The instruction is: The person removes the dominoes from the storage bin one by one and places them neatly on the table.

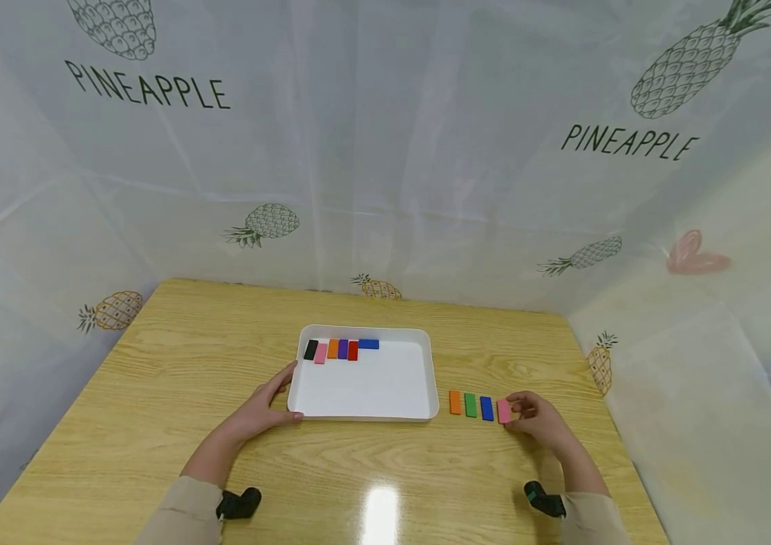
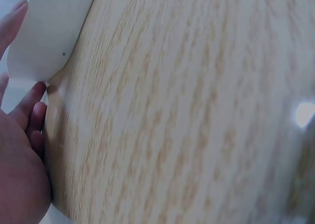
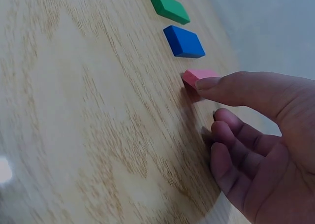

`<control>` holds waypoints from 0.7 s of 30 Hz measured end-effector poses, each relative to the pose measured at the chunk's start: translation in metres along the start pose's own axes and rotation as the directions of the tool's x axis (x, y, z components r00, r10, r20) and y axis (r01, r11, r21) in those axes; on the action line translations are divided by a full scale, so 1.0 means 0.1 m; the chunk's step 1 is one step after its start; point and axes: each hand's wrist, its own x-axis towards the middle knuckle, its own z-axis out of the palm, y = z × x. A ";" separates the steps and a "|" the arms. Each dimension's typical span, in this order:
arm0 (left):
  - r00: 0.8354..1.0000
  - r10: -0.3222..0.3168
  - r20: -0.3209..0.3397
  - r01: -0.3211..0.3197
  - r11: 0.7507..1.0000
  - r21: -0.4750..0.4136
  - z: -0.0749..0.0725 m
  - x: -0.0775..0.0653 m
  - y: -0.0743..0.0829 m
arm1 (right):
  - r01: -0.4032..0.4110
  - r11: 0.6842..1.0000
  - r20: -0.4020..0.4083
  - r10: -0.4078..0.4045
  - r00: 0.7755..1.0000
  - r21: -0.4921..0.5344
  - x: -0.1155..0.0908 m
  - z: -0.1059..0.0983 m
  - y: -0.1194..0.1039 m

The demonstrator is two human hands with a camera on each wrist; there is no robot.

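Note:
My left hand (image 1: 259,409) rests at the near left corner of a shallow white tray (image 1: 358,418), thumb at the front edge and fingers spread along the left side. In the left wrist view its fingertips touch the tray's outer wall (image 2: 49,32). My right hand (image 1: 540,418) pinches a pink block (image 1: 504,411) at the right end of a short row on the table. In the right wrist view the thumb presses on this pink block (image 3: 199,75); the index finger behind is hidden. Beside it lie a blue block (image 1: 487,409), a green block (image 1: 470,405) and an orange block (image 1: 455,402).
Along the tray's far side lie black (image 1: 311,350), pink (image 1: 320,353), orange (image 1: 333,349), purple (image 1: 343,349) and red (image 1: 353,350) blocks, with a blue block (image 1: 368,344) turned sideways. A pineapple-print curtain (image 1: 385,151) hangs behind the wooden table (image 1: 358,462).

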 end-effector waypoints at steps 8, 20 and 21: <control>1.000 0.005 -0.009 -0.005 1.000 -0.018 0.01 0.00 0.00 | 0.021 0.999 0.043 -0.023 0.999 0.042 0.08 -0.04 0.10; 1.000 -0.013 -0.004 0.013 1.000 -0.009 0.01 0.02 -0.02 | 0.040 0.997 0.081 -0.045 0.996 0.065 0.12 -0.08 0.13; 1.000 -0.012 -0.006 0.012 1.000 -0.008 0.01 0.01 -0.02 | 0.040 0.997 0.081 -0.045 0.996 0.066 0.12 -0.08 0.13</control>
